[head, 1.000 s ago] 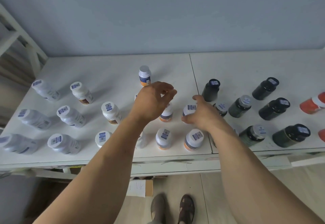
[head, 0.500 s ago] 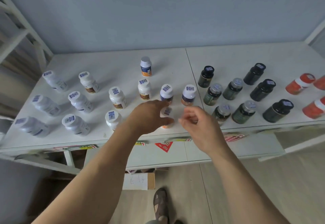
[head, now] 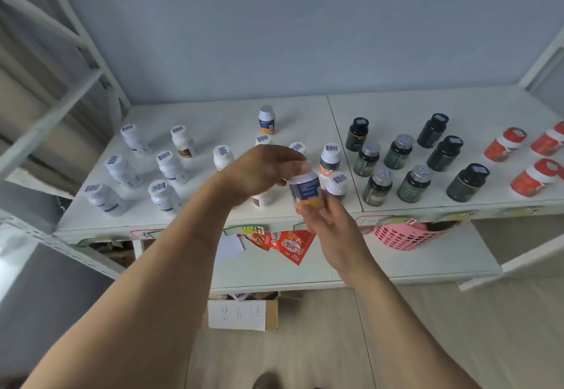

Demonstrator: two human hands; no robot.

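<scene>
1. The white plastic bottle with a blue and orange label [head: 306, 192] is held up in the air, upright with a small tilt, in front of the front edge of the white shelf board [head: 396, 108].
2. The left hand [head: 259, 172] grips this bottle from above. Its curled fingers cover the cap fully, so the cap cannot be seen.
3. The right hand [head: 332, 230] holds the bottle from below, with thumb and fingers closed on the orange lower part. The base of the bottle is hidden behind them.
4. Just right of the held bottle and behind it stands a white-capped bottle [head: 335, 182], with its lower part hidden by the right hand.
5. Just left of the held bottle, a white bottle with a brown label [head: 262, 199] shows only its lower half under the left wrist.
6. Further left of the held bottle stand the white bottles with barcode stickers on their caps [head: 169, 167]; their labels are too blurred to read.
7. Right of the held bottle stand the dark green and black bottles [head: 467, 181], and beyond them the red bottles [head: 531, 178], cut off by the picture edge.
8. Below the held bottle lies a torn red packet [head: 287, 245], and to its right a pink plastic basket [head: 406, 236], half hidden under the shelf board
</scene>
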